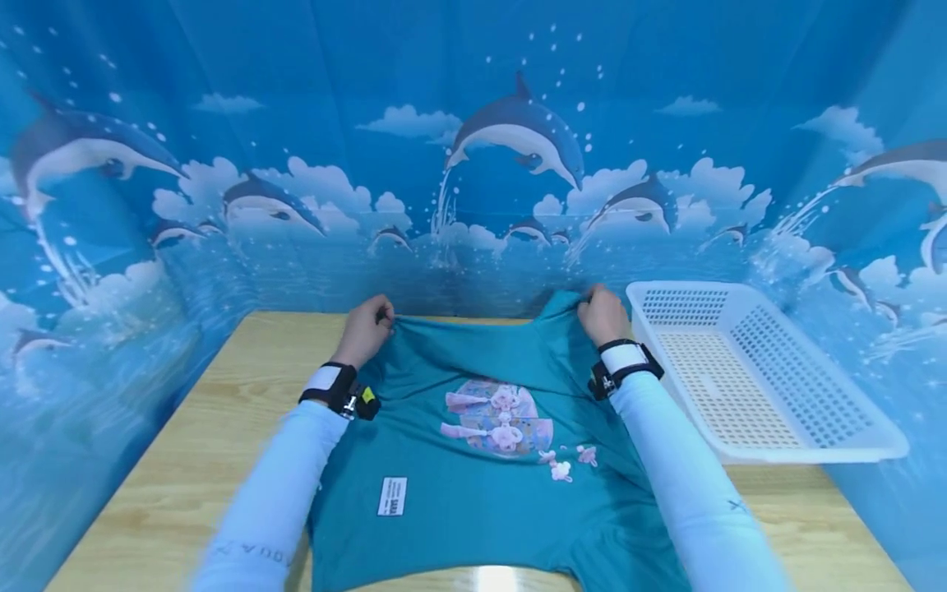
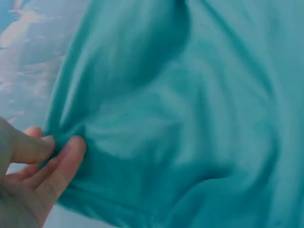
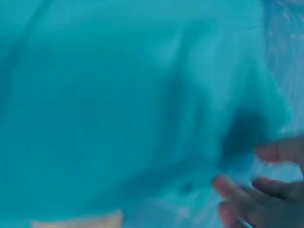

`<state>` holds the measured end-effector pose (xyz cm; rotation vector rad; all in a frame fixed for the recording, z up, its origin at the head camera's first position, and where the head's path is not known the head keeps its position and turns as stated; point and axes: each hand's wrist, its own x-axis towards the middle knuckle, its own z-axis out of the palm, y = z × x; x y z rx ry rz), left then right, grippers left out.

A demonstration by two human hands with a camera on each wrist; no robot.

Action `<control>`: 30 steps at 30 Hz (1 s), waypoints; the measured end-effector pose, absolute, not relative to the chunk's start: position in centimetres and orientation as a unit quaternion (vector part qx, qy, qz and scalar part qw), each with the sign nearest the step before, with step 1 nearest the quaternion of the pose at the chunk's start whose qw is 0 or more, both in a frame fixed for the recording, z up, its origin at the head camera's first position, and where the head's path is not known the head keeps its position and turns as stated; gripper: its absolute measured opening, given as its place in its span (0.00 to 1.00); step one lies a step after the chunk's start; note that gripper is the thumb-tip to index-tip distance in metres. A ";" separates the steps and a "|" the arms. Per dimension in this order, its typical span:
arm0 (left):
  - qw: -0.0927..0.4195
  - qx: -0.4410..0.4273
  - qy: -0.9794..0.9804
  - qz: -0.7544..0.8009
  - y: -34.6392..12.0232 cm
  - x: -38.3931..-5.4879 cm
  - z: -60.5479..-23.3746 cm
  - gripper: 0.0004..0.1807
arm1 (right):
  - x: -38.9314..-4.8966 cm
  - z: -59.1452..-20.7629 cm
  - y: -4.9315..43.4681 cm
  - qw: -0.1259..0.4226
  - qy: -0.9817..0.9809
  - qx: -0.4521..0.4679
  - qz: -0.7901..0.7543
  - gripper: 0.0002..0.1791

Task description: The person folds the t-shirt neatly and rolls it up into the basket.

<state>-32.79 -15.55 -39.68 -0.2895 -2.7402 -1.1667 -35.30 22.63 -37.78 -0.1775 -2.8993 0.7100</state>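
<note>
A teal shirt [image 1: 459,510] with a pink floral print [image 1: 503,419] and a small white label [image 1: 392,497] lies spread over the wooden table, its far edge lifted. My left hand [image 1: 366,329] pinches the far left edge; in the left wrist view the thumb and fingers [image 2: 66,156] close on the bunched cloth. At the far right corner is my right hand [image 1: 603,316]. In the blurred right wrist view its thumb and fingers [image 3: 237,194] stand apart, fingertips right at the cloth's edge.
A white perforated plastic basket [image 1: 802,452] stands on the right, close beside my right forearm. Wooden tabletop [image 1: 185,460] shows to the left of the shirt. Behind and at both sides hangs a blue curtain [image 1: 333,99] printed with dolphins.
</note>
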 end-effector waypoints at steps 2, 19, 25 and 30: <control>0.068 -0.084 -0.918 -0.382 -15.0 -33.3 -40.7 0.11 | -35.6 -38.1 22.5 0.031 -0.962 -0.071 0.263 0.32; -0.151 -0.061 -0.964 -0.211 -12.7 -31.3 -43.1 0.35 | -34.9 -44.5 21.3 -0.034 -0.991 0.061 0.111 0.25; -0.147 -0.060 -0.966 -0.203 -12.7 -31.4 -43.2 0.36 | -35.6 -44.9 20.7 -0.032 -0.987 0.093 0.129 0.25; -0.144 -0.063 -0.968 -0.194 -12.5 -31.6 -43.3 0.36 | -36.3 -45.2 20.4 -0.020 -0.992 0.066 0.103 0.27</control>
